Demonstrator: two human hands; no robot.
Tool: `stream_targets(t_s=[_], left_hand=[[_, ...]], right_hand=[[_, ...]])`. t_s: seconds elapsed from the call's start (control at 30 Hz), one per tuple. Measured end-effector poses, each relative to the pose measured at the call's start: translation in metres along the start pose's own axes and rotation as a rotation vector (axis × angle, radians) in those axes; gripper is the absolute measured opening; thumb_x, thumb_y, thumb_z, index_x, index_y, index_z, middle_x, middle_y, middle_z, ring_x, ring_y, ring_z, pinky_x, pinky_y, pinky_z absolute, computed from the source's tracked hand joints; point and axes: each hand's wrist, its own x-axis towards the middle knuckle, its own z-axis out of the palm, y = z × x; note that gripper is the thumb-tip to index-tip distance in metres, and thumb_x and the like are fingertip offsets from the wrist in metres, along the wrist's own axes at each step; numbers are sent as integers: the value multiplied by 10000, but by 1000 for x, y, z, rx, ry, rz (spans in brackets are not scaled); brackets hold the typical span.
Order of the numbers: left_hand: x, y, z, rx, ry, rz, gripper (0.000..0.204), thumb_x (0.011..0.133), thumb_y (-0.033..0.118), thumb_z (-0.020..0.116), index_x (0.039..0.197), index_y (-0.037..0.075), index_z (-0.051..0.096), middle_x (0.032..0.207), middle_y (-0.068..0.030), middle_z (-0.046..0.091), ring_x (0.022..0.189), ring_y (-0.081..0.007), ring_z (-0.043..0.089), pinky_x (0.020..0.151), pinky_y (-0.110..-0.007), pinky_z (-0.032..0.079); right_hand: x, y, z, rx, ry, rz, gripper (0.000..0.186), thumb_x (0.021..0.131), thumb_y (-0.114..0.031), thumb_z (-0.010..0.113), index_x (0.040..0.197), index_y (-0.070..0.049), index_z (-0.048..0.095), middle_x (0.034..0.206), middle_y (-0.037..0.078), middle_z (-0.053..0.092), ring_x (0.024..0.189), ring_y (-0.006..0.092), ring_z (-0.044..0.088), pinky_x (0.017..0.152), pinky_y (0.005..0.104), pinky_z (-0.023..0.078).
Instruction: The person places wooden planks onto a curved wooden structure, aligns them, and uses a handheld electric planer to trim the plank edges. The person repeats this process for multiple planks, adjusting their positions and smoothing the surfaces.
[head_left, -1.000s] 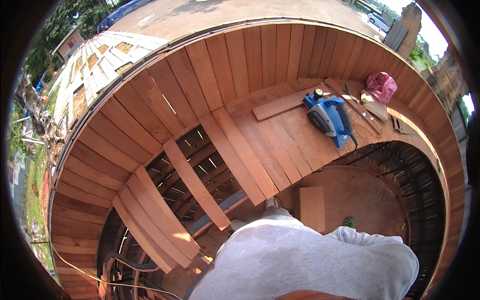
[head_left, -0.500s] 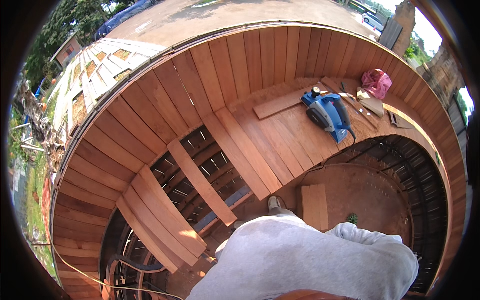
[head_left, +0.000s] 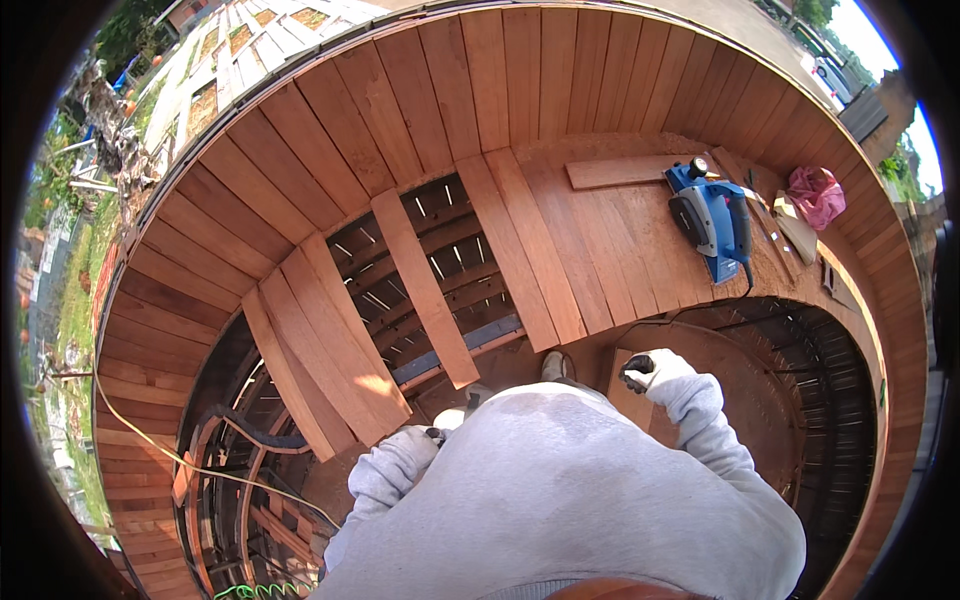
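My right hand [head_left: 650, 372], in a pale glove with dark finger parts, is out in front of my body with its fingers curled. Whatever it may hold cannot be made out. Below it lies a short stack of reddish boards [head_left: 628, 395] on the floor. My left hand [head_left: 413, 446], also gloved, is low at my left side, close to the lower end of a loose board [head_left: 375, 400]. Its fingers are mostly hidden. A blue electric planer [head_left: 712, 225] rests on the curved wooden bench [head_left: 590, 240], apart from both hands.
A single plank [head_left: 428, 290] spans the open slatted frame [head_left: 465, 262]. A loose board [head_left: 620, 172], a pink cloth or bag [head_left: 817, 197] and sawdust are around the planer. The curved plank wall [head_left: 400, 105] rises behind. A yellow cord [head_left: 150, 440] crosses at the left.
Both hands have come into view, the right in front and the left at my side. The view has tilted down and shifted, so the bench and planer sit differently in the picture.
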Motion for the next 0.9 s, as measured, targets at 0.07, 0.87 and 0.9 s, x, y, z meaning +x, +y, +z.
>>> stream_targets(t_s=[0.07, 0.87, 0.9], left_hand=[[0, 5, 4, -11, 23, 4, 269, 959, 23, 610, 1224, 39, 656, 975, -53, 711, 863, -110, 657, 767, -249, 545], [82, 80, -58, 329, 1305, -110, 882, 816, 407, 788, 1511, 84, 352, 1477, -229, 429, 1361, -395, 433, 1154, -437, 366], [81, 85, -56, 439, 1361, -75, 843, 806, 383, 802, 1483, 79, 401, 1469, -210, 440, 1361, -391, 427, 1146, -442, 375]], right_hand=[[8, -8, -5, 123, 85, -135, 307, 872, -322, 720, 1101, -118, 740, 1062, 111, 740, 1019, 302, 689, 889, 368, 537], [163, -18, -23, -308, 900, -568, 513, 890, -285, 707, 1371, -173, 572, 1338, 127, 560, 1285, 343, 471, 1105, 468, 375], [163, -15, -23, -302, 891, -555, 510, 890, -283, 707, 1370, -171, 574, 1341, 124, 558, 1286, 343, 469, 1105, 467, 375]])
